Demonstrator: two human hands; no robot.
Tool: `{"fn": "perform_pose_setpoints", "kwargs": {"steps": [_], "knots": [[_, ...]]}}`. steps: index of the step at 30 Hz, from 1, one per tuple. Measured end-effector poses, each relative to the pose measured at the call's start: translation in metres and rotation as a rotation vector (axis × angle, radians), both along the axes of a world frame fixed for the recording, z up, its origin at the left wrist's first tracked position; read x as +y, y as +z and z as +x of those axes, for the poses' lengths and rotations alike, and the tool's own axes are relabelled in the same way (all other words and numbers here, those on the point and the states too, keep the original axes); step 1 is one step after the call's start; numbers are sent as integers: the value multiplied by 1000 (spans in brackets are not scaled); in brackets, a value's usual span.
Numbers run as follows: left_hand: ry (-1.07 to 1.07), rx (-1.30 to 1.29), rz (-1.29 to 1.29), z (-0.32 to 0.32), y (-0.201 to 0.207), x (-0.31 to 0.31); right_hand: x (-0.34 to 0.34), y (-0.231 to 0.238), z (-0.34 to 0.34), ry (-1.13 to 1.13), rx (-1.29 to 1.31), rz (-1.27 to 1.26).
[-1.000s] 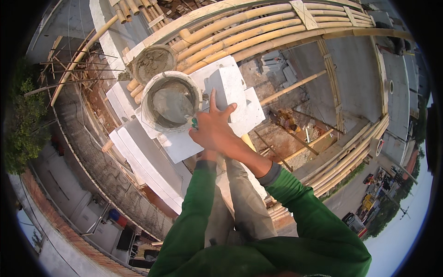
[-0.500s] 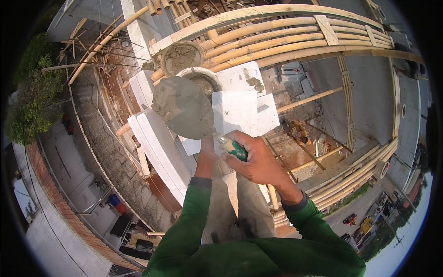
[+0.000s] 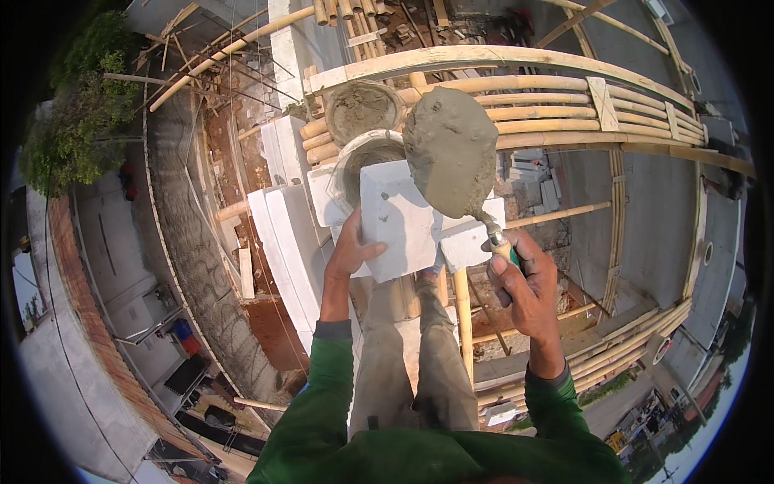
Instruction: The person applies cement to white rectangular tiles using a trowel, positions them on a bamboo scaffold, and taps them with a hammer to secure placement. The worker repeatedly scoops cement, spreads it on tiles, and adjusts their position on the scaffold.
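My right hand (image 3: 528,286) is wrapped round the green and pale handle of a trowel (image 3: 493,232), held out to the right. Grey wet mortar (image 3: 451,149) covers the face of its broad blade. In my left hand (image 3: 348,248) is a white lightweight block (image 3: 399,226), tilted, the thumb lying across its near face and the other fingers hidden. Just behind the block stands a bucket (image 3: 343,173) with mortar on its inner wall. A second round container (image 3: 326,101) of mortar sits beyond it.
A course of white blocks (image 3: 282,242) runs along on the left, beside a drop. Bamboo rails (image 3: 548,113) cross ahead, and more bamboo poles (image 3: 597,355) lie at the right. Another white block (image 3: 468,244) is by the trowel. Lower ground with rubble shows below the poles.
The mortar-covered trowel has swung from the left to the right and up. My left hand, earlier hidden mostly behind the trowel, now shows gripping the white block, which has turned and tilted.
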State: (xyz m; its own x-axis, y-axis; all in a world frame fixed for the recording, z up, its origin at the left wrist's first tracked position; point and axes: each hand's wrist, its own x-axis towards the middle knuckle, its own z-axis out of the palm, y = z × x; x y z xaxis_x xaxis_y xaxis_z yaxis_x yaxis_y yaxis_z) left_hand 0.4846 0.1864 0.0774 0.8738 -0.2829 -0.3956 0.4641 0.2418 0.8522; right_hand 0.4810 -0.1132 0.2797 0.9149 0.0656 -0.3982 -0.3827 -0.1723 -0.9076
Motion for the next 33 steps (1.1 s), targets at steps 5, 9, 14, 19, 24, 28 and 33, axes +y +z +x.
{"fn": "perform_pose_setpoints", "kwargs": {"steps": [5, 9, 14, 19, 24, 28, 33], "knots": [[78, -156, 52, 7, 24, 16, 12, -1, -6, -74, -146, 12], [309, 140, -281, 5, 18, 25, 29, -22, -12, -144, -84, 140], [487, 208, -444, 9, -11, 28, 38, -64, -8, 67, -644, -266], [483, 248, -594, 16, -40, 18, 48, -120, 21, 142, -1057, -424], [494, 238, -613, 9, -50, 5, 56, -144, 51, 163, -1020, -459], [507, 170, -581, 13, -60, -10, 72, -142, 42, 148, -1016, -478], [516, 103, -548, 18, -75, -26, 88, -150, 13, 217, -1031, -503]]}}
